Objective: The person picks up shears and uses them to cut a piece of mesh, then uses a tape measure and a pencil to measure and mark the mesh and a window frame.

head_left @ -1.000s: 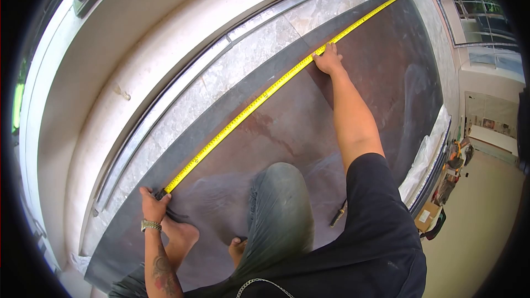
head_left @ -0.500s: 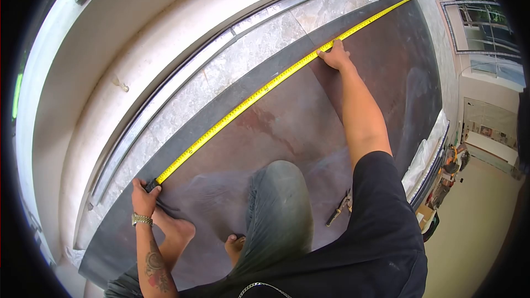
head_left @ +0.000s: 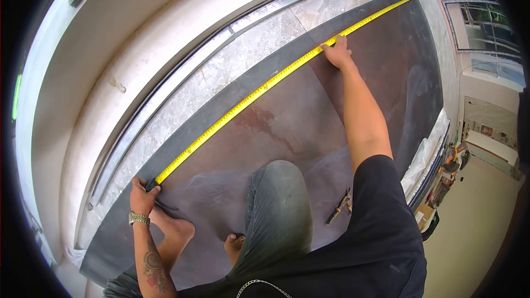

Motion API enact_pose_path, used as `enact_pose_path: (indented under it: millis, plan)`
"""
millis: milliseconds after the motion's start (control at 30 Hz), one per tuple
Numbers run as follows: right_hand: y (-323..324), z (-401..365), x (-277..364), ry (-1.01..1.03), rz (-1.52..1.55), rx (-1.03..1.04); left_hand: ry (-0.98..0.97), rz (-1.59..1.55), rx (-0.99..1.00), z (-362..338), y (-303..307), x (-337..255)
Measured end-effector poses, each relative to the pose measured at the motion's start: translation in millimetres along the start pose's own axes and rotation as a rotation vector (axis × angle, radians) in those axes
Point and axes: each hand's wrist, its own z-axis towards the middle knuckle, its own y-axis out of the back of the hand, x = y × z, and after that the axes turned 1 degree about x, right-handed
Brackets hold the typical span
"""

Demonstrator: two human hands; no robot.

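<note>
A long yellow tape measure (head_left: 238, 109) lies stretched diagonally across a dark brown panel (head_left: 276, 116) with a grey border strip (head_left: 221, 106). At the lower left, my left hand (head_left: 144, 196) is wrapped round the black tape case (head_left: 152, 185), from which the blade runs out. Farther up the blade, my right hand (head_left: 338, 53) rests on the tape with its fingers apart, touching its lower edge and the panel beside it. The blade's far end reaches the panel's upper right corner.
Pliers (head_left: 339, 208) lie on the panel right of my knee (head_left: 280, 187). Beyond the border are grey marble tiles (head_left: 243, 58), a metal track (head_left: 165, 96) and a pale wall (head_left: 110, 66). Tools (head_left: 454, 160) and clear plastic sheeting (head_left: 420, 160) sit at the right.
My right hand has shifted slightly up and to the right along the tape, its fingers more spread. My left hand stays on the case, with its wrist slightly moved left.
</note>
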Motion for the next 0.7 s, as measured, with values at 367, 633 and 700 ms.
enact_pose_path:
  millis: [367,633,700]
  plan:
    - [15,9,-202,-0.439,0.097,-0.271,-0.417,0.026,-0.279,22,15,-199]
    - [44,45,-334,-0.701,0.146,-0.31,-1.079,0.013,-0.036,49,-85,-533]
    - [48,58,-345,-0.71,0.063,-0.362,-1.187,0.055,0.031,50,-127,-638]
